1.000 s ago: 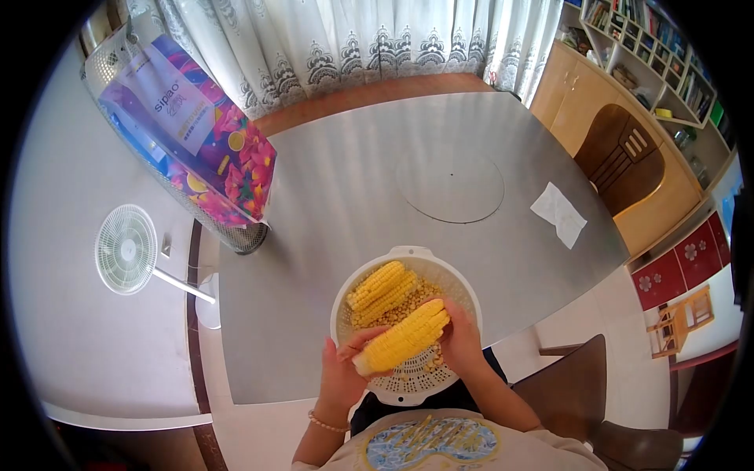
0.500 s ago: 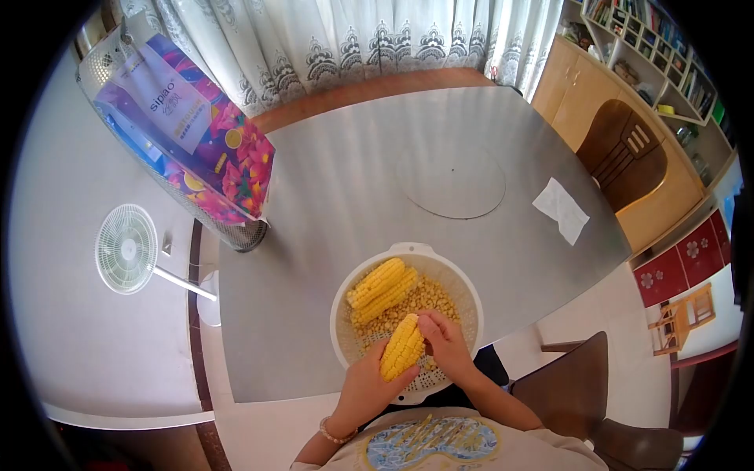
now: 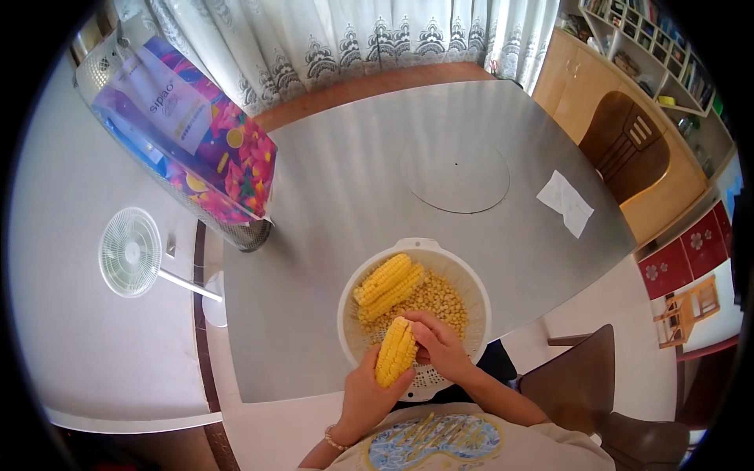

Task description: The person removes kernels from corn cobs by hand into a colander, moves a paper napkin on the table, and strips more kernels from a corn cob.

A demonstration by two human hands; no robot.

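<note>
The left hand (image 3: 369,395) has its fingers clamped around a yellow ear of corn (image 3: 395,353). The right hand (image 3: 444,351) curls its fingers against the ear's upper right side; whether they pinch it, I cannot tell. Beyond the fingers, loose kernels (image 3: 442,304) and two more ears (image 3: 383,279) lie in a white plastic colander (image 3: 483,306).

three corn cobs (image 3: 397,353); two hands (image 3: 369,399); one colander (image 3: 481,310); one fan (image 3: 130,252)

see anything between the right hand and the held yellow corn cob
Nothing visible stands between them: the right hand touches the upper end of the long yellow corn cob, which the left hand grips over the round white plastic colander.
</note>
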